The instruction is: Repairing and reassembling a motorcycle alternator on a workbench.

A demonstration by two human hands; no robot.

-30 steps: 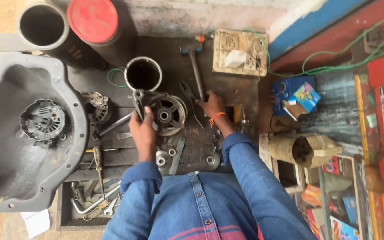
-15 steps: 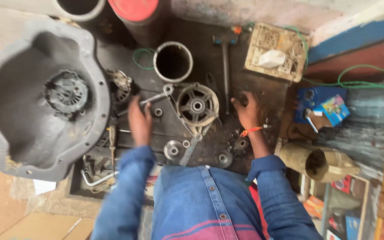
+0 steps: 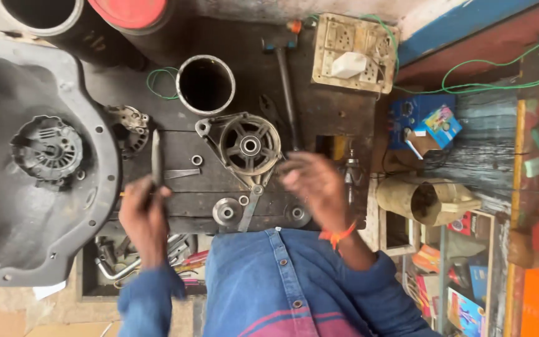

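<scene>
My left hand (image 3: 145, 215) grips a thin metal tool (image 3: 156, 156), a flat rod that points away from me over the dark workbench (image 3: 332, 118). My right hand (image 3: 313, 184) hovers blurred with fingers spread, holding nothing, just right of a round alternator end housing (image 3: 244, 145) with spokes and a centre bearing. A small round pulley-like part (image 3: 226, 212) and washers lie near the bench's front edge, between my hands.
A large grey bell housing (image 3: 95, 150) with an alternator part (image 3: 48, 150) inside fills the left. A metal cylinder (image 3: 206, 84), a hammer (image 3: 285, 75), a socket board (image 3: 350, 53) and a tool tray (image 3: 120, 262) surround the work. Shelves with boxes stand at the right.
My left hand has drawn back toward me and now holds the thin tool. My right hand lifted off the bench and moved left, near the housing. The camera view came closer.
</scene>
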